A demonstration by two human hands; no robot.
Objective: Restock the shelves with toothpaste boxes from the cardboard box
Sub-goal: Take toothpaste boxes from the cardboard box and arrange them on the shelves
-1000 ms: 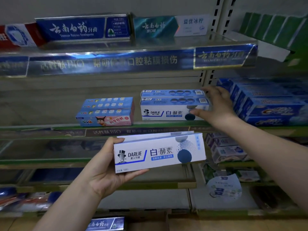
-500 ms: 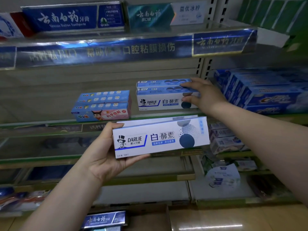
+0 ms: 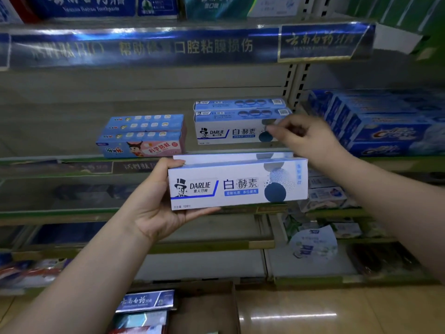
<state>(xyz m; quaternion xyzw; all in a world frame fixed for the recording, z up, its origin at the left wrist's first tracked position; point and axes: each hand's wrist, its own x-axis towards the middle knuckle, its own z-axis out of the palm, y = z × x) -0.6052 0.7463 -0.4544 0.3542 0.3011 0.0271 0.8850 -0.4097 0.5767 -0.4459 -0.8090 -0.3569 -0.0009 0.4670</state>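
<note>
Toothpaste box [image 3: 238, 183] — in left hand [image 3: 156, 208], right hand [image 3: 305, 138] loosely curled

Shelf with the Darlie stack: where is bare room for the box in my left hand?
Bare shelf runs left of the kids' boxes. A narrow gap separates them from the Darlie stack. Right of that stack it is crowded: right hand, post, then blue boxes.
</note>
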